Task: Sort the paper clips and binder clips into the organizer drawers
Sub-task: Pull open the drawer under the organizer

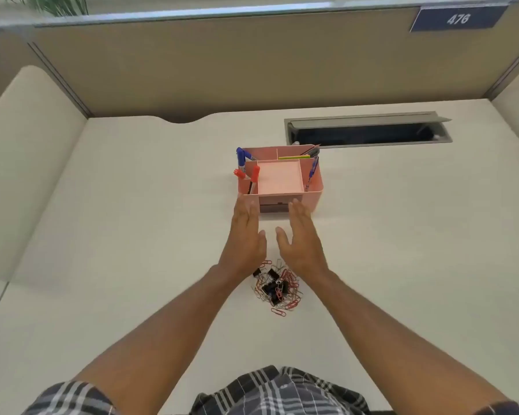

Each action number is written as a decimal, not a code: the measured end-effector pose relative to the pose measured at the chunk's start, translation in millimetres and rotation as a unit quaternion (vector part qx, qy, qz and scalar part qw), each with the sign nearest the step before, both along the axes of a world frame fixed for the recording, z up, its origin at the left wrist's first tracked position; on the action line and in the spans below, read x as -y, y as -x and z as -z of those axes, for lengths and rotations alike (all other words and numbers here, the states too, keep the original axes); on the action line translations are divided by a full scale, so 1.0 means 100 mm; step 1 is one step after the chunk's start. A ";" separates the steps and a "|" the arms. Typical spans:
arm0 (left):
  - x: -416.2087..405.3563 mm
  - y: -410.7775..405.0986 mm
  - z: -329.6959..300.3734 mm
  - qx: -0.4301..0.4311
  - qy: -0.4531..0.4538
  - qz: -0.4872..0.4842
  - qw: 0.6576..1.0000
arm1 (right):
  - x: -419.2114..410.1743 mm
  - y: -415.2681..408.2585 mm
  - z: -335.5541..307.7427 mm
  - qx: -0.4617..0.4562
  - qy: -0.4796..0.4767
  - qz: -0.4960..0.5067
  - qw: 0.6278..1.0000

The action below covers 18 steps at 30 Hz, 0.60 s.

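Note:
A pink desk organizer (314, 187) stands mid-desk, with markers and pens in its side slots and an empty square tray on top. Its front drawer (273, 205) sits low between my hands. A mixed pile of red and silver paper clips (288, 298) and black binder clips (271, 287) lies on the desk nearer to me. My left hand (246, 238) and my right hand (301, 241) reach forward side by side, fingers straight, fingertips at the organizer's front. Both hands hold nothing.
A grey cable hatch (369, 130) lies open in the desk behind the organizer to the right. Beige partition walls (252, 70) close off the back and both sides. White desk surface (417, 250) spreads out around the pile.

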State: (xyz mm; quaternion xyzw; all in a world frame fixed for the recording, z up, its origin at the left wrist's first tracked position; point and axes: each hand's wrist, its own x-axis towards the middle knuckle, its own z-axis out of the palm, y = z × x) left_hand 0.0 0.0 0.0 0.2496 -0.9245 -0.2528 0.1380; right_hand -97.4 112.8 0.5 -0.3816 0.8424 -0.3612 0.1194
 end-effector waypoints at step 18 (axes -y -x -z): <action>0.01 0.02 0.02 -0.105 -0.308 -0.246 0.913 | 0.50 0.07 -0.11 0.706 0.326 0.221 0.588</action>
